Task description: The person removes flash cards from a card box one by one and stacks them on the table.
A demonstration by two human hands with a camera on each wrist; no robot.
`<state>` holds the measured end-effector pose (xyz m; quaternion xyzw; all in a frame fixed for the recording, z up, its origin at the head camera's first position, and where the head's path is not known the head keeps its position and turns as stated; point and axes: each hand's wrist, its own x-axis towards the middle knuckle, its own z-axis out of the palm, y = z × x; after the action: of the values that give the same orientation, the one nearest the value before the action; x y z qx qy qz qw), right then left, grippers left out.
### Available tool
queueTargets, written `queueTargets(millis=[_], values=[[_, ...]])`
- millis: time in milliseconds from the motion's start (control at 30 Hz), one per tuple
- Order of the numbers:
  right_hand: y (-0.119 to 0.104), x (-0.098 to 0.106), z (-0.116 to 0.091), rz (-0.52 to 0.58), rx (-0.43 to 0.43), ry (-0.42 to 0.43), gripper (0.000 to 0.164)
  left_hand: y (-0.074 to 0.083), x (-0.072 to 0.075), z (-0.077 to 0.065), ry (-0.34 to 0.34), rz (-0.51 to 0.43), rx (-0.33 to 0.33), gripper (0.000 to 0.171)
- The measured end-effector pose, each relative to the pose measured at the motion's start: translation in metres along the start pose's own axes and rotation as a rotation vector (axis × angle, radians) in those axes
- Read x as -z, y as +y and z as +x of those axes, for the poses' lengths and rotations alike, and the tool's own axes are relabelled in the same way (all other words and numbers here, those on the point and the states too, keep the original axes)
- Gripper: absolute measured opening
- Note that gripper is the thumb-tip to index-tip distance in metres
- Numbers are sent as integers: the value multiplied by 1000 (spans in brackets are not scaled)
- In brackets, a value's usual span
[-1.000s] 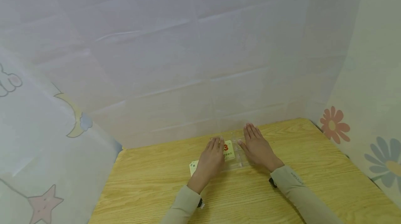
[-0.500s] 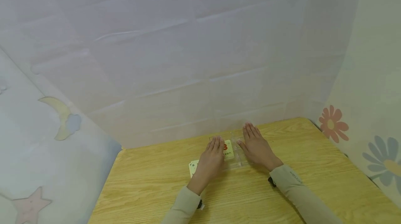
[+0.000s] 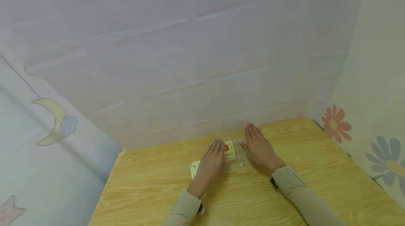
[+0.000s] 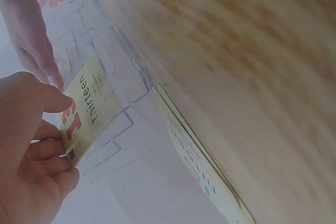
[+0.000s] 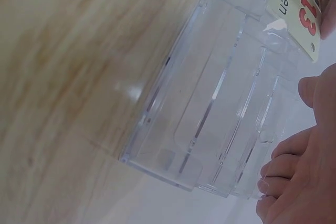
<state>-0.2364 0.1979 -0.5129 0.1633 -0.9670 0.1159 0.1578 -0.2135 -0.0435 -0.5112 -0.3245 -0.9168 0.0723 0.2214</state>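
Note:
A pale yellow card [image 4: 90,109] printed with a red 13 and the word "thirteen" is pinched in my left hand [image 3: 211,160], thumb on its face and fingers at its edge. The card leans at a clear plastic stepped rack [image 5: 210,87], seen from its end in the right wrist view. At the rack's right side lies my right hand [image 3: 260,148], its fingers straight in the head view. Those fingers are by the rack's far edge in the right wrist view; whether they touch it I cannot tell. A small stack of similar cards [image 3: 194,168] lies partly hidden behind my left wrist.
All this is on a wood-grain table [image 3: 152,180]. A pale sheet wall [image 3: 202,60] rises at the table's back edge. Side walls carry a printed moon [image 3: 57,120] on the left and flowers [image 3: 336,122] on the right.
The head view has shifted slightly, so the moon on the left wall sits further left. Both hands and the card stay nearly in place.

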Motion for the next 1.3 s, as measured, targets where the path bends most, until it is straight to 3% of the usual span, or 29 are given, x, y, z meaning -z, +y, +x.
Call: queueTargets(millis=[200, 467, 933, 1300], values=[[-1, 1, 1, -7, 1, -3, 72, -1, -1, -2, 30, -59, 1, 56], [-1, 2, 2, -23, 1, -3, 73, -4, 9, -1, 17, -217, 19, 50], [-1, 0, 0, -18, -2, -9, 72, -10, 21, 5, 44, -147, 3, 36], [1, -5, -1, 9, -3, -26, 73, -29, 25, 10, -63, -520, 38, 32]])
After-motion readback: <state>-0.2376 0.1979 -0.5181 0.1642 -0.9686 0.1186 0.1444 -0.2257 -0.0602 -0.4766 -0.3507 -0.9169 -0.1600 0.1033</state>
